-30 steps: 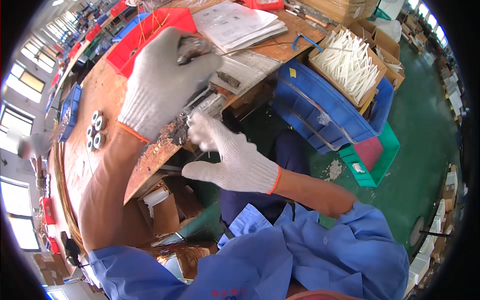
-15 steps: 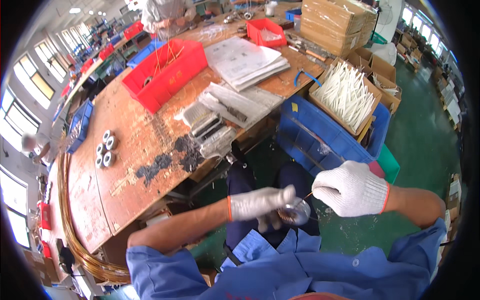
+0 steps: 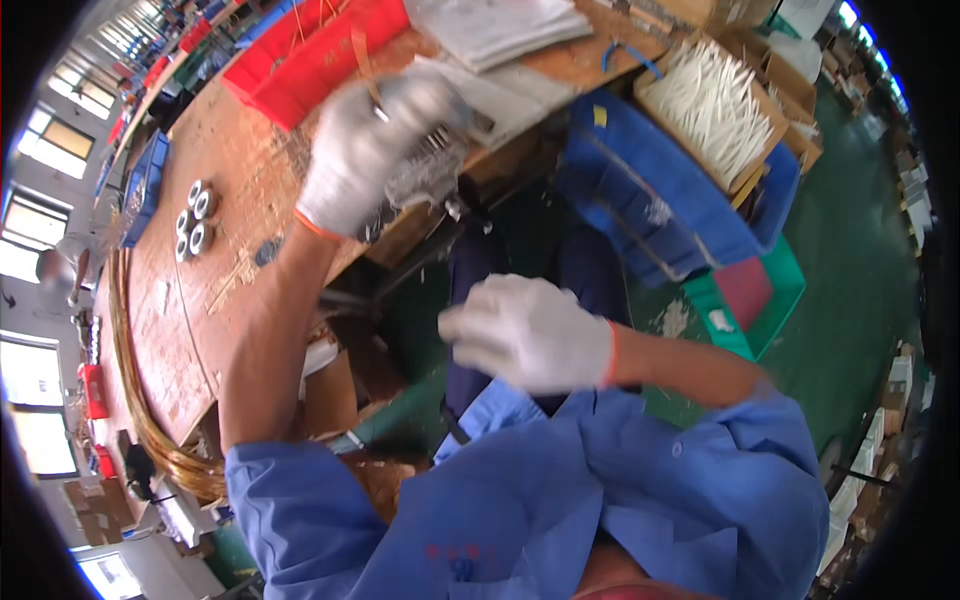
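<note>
Left grip (image 3: pixel 365 150) placed beside metal vise (image 3: pixel 428 180) at desk (image 3: pixel 255 190) edge

The metal vise is partly covered by the left grip, its visible body lying just to the right of the palm and below the fingers. The left grip is blurred, so whether it is spread or pressed together cannot be told. A brown strip (image 3: pixel 361 52) is seen directly above it; whether the strip is pinched cannot be told either. The right grip (image 3: pixel 535 335) is held over the lap (image 3: pixel 590 265), well apart from the vise, its fingers bent and blurred; whether anything is enclosed cannot be told. Silver rings (image 3: pixel 205 208) are clustered farther left on the desk.
</note>
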Action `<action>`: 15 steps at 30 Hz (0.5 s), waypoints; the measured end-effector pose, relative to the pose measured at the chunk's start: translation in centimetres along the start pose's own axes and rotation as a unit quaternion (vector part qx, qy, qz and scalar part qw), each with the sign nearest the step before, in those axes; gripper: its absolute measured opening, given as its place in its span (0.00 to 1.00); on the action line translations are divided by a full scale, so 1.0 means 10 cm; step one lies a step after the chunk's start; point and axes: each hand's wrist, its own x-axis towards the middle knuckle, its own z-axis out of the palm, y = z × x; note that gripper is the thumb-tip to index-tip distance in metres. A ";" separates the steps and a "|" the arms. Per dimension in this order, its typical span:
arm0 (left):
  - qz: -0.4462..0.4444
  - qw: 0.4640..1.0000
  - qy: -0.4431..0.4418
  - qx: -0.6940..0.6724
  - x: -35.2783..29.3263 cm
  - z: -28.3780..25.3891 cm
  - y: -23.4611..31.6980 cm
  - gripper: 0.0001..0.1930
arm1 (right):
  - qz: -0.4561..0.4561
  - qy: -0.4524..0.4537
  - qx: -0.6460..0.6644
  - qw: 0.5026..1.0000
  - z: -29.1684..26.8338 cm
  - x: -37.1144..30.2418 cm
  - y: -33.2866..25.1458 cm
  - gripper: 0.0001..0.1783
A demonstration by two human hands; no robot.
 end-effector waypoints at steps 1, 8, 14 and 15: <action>-0.002 0.997 0.071 0.035 0.03 -0.05 -0.09 0.30 | 0.140 0.000 0.096 0.985 0.25 -0.04 0.24 0.17; 0.005 0.969 0.231 0.088 -0.07 -0.10 -0.85 0.34 | 0.374 0.176 0.626 0.661 0.76 0.04 0.91 0.41; -0.019 0.949 0.302 0.086 -0.06 0.04 -1.00 0.31 | 0.318 0.219 0.525 0.759 0.56 0.22 0.56 0.40; -0.020 0.952 0.293 0.085 -0.02 0.07 -0.99 0.31 | 0.254 0.150 0.452 0.842 0.73 0.19 0.60 0.39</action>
